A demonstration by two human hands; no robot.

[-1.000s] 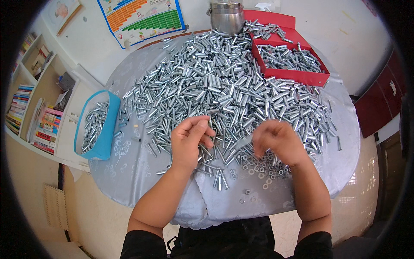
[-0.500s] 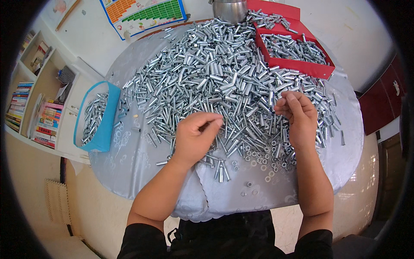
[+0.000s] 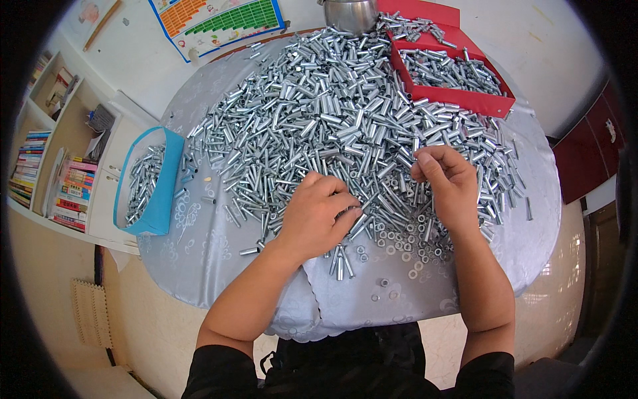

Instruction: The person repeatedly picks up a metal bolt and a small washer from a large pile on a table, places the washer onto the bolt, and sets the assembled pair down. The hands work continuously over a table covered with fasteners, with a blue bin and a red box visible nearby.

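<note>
A broad heap of silvery metal sleeves and bolts [image 3: 325, 126] covers much of the table. My left hand [image 3: 319, 216] rests at its near side, palm down, with fingers bent onto the pieces. A dark gap shows between its thumb and fingers, and I see nothing held there. Over the right part of the heap, my right hand [image 3: 450, 186] is closed in a pinch. Whatever lies between those fingertips is too small or hidden to make out. Loose nuts and washers [image 3: 405, 241] lie between my hands, nearer to me. A few bolts with sleeves [image 3: 341, 263] sit below my left hand.
An open red box [image 3: 458, 96] full of bolts stands at the back right, beside a metal pot [image 3: 350, 16]. A blue container [image 3: 174, 179] with similar pieces is at the left. The round table has a grey cloth [image 3: 219, 266]. Shelves of books [image 3: 70, 193] stand farther left.
My left hand has moved right and its fingers have lowered into the heap, out of their earlier pinch. My right hand has shifted slightly left and down, still pinched.
</note>
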